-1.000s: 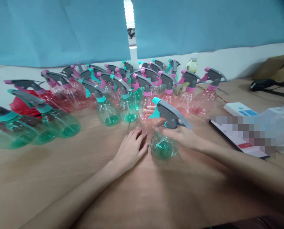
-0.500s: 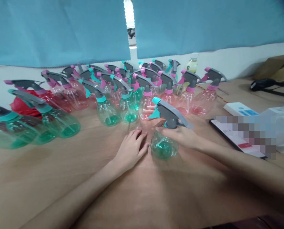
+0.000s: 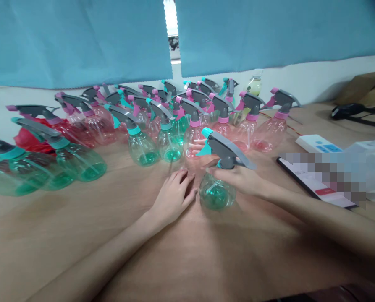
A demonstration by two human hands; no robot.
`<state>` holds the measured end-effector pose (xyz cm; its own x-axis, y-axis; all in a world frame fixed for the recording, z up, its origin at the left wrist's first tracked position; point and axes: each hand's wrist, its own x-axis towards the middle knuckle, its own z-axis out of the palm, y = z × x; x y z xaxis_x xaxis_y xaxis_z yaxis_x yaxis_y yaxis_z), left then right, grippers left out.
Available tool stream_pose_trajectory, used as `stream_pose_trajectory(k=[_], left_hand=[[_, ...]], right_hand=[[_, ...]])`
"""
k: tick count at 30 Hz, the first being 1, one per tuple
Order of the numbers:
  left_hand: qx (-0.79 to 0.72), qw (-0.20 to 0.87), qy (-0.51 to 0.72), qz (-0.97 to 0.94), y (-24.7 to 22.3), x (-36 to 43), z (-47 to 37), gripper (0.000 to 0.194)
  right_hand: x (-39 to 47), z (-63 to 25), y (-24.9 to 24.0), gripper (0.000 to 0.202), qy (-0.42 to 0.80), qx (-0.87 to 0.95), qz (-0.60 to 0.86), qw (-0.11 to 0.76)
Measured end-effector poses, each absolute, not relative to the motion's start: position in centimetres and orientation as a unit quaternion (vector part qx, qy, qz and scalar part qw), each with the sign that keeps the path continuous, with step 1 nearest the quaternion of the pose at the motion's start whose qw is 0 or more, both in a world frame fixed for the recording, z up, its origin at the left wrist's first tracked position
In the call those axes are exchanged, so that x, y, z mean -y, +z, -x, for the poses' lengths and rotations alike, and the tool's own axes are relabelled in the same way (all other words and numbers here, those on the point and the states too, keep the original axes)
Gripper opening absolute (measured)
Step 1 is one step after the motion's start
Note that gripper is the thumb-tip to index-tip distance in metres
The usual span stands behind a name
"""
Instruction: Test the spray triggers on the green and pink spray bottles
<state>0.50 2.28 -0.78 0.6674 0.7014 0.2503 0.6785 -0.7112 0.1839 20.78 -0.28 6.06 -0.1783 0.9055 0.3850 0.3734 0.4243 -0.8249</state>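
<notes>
We hold a green spray bottle (image 3: 217,198) upright, our right grip (image 3: 244,180) wrapped round its upper part, our left grip (image 3: 171,198) at its nine o'clock, fingers (image 3: 175,178) loosely spread on the bench (image 3: 174,264).

Green-tinted spray bottle (image 3: 218,191), upright (grey head (image 3: 224,150), teal nozzle (image 3: 207,133)), on tabletop (image 3: 193,256)

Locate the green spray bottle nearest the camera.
In the head view, the green spray bottle stands on the table, just right of centre, with the right hand at its neck and the left hand to its left.
</notes>
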Motion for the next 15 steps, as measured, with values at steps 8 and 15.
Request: stream_pose_trajectory(k=[8, 15], left_hand=[[-0.376, 0.035, 0.160, -0.912, -0.87, -2.31, -0.45, 0.036], [-0.378, 0.035, 0.152, -0.913, -0.80, -2.28, -0.50, 0.036]], right_hand=[[0.27, -20.79, 6.05, 0.035, 0.288, 0.715, 0.451, 0.449], [0.31, -20.71, 6.44, 0.035, 0.311, 0.713, 0.439, 0.450]])
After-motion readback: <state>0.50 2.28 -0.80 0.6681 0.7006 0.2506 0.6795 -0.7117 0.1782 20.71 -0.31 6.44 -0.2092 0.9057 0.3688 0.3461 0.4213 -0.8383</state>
